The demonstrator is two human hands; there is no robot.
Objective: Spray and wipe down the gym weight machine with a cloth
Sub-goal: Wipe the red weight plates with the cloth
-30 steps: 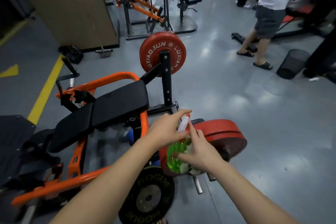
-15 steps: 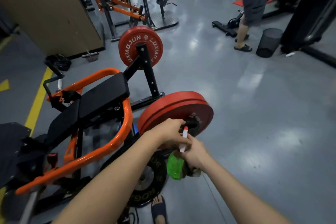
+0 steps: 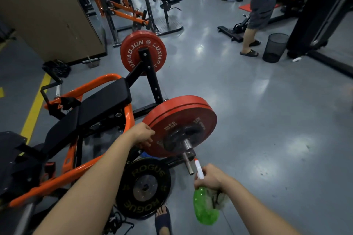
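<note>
Though cloth [image 3: 219, 197] is mostly hidden under R hand [image 3: 210, 178], it grips that w/ the green spray bottle [image 3: 205, 210], nozzle up; L hand [image 3: 143, 135], well apart, touches rim of red plates [image 3: 181, 118] on orange machine [image 3: 129, 116], fingers bent, grip unclear
</note>
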